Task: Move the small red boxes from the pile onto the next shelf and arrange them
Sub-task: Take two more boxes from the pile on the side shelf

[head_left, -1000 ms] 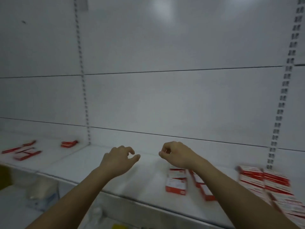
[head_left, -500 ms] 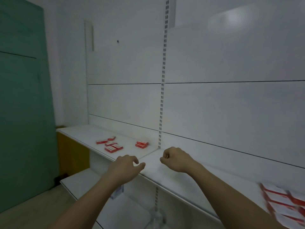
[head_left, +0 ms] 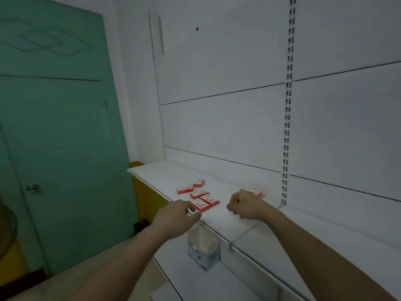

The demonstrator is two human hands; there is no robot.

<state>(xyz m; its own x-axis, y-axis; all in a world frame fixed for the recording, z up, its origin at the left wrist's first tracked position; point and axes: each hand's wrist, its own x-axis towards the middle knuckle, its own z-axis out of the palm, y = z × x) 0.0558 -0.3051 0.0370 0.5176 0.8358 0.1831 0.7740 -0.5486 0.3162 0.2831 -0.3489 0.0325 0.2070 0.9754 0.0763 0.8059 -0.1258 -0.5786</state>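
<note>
Nearer now: red boxes (head_left: 198, 195), labels unreadable.

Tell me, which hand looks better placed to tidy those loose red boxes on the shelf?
Probably the left hand: its fingers sit right beside the nearest red boxes. The right hand is further right.

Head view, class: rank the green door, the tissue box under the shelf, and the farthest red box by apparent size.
1. green door
2. tissue box
3. farthest red box

The door's nearness exaggerates its lead.
</note>
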